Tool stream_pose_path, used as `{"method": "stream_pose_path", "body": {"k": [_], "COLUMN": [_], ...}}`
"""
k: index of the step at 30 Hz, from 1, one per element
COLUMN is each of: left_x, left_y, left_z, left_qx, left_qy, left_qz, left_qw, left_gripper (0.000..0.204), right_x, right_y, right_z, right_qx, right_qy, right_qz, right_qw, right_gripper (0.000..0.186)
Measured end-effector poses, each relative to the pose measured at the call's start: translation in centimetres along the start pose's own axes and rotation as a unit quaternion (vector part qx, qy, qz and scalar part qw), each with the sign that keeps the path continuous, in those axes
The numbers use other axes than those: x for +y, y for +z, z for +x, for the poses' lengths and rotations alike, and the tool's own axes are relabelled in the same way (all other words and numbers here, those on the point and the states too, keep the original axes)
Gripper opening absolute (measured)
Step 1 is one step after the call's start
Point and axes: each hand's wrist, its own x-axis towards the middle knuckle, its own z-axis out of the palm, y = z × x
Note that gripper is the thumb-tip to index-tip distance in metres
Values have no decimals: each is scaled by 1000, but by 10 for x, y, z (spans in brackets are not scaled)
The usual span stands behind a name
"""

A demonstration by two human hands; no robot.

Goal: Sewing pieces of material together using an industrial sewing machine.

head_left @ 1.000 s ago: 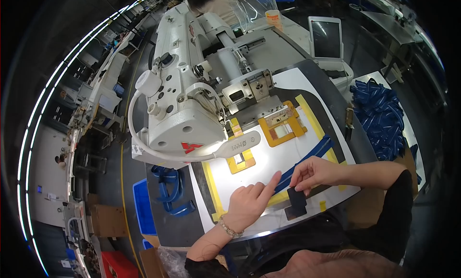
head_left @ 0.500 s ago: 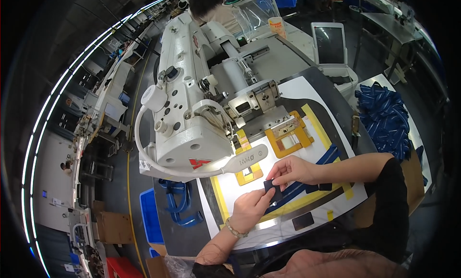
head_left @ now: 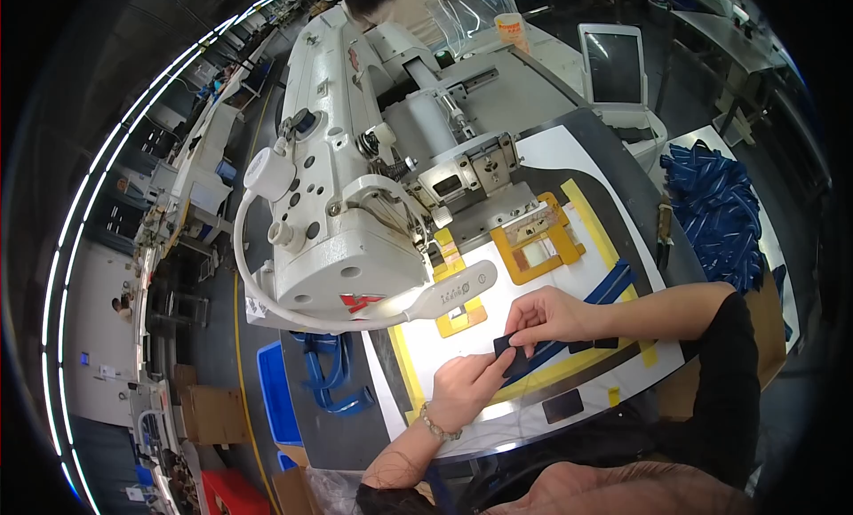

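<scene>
A small dark navy piece, seemingly fabric, [head_left: 513, 360] is held up between my two hands. My left hand [head_left: 464, 389] pinches its lower left side with thumb and finger. On its upper edge, the thumb and fingertips of my right hand [head_left: 549, 318] are closed. Beneath the hands, a blue webbing strap [head_left: 609, 286] slants across the white work sheet. Beyond them stands a white industrial sewing machine [head_left: 355, 239], with a yellow clamp frame [head_left: 538, 250] under its head and a second yellow frame [head_left: 462, 319] nearer to my left hand.
A dark rectangular piece [head_left: 562, 407] lies near the front edge. Blue straps [head_left: 330, 373] hang in loops on the left beside a blue bin [head_left: 277, 395]. To the right is a heap of blue straps [head_left: 713, 215]. A thin-bladed tool [head_left: 664, 223] lies at the table's right side.
The view has shifted slightly. Both hands stay on the dark piece; it now sits turned, with more of its face showing, and the small white spot below it is no longer seen.
</scene>
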Motion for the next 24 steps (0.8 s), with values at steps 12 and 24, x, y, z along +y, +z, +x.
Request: {"method": "stream_pose_path", "body": {"k": [12,24], "left_x": [1,7], "left_y": [1,0], "left_z": [4,3], "left_qx": [-44,-5], "left_qy": [-124,-190], "left_qz": [-199,-227], "left_qw": [971,955], "left_gripper": [40,25], "right_x": [5,1], "right_y": [3,12], "right_z": [-5,-11], "right_qx": [-11,0], "right_qy": [-37,-62], "right_qz": [-37,-157], "right_qw": [999,986], "right_gripper": [12,12]}}
